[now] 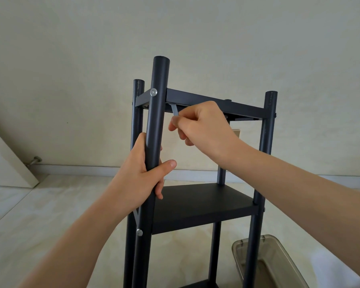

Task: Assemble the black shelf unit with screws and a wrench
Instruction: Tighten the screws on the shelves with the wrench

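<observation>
- Shelf unit [195, 204] stands upright on the floor [50, 215], centre of view, close to the far wall [195, 38]. Four posts are up, with shelves in place at three levels; the bottom one is barely in view.
- Looks far along: top shelf [214, 103] and middle shelf [200, 201] both sit between the posts.
- Near-left post [157, 113] has a screw [153, 92] seated at the top shelf and a lower screw [139, 232] at the middle shelf. Small fastener heads also show on the right post [266, 132].
- Left hand [142, 173] is wrapped round the near-left post, steadying it between the two shelves.
- Right hand [202, 125] pinches the wrench [174, 110], which angles up under the top shelf's near-left corner. Fingers are curled on the handle.
- Judgement: tightening a fastener under the top shelf. Left to do, probably: finish that joint and check the other corners. Far-side joints are mostly hidden, so I can't confirm them.
- Clear plastic tub [279, 265] sits on the floor, near right. Contents not discernible.
- No brand, label or readable writing anywhere.
</observation>
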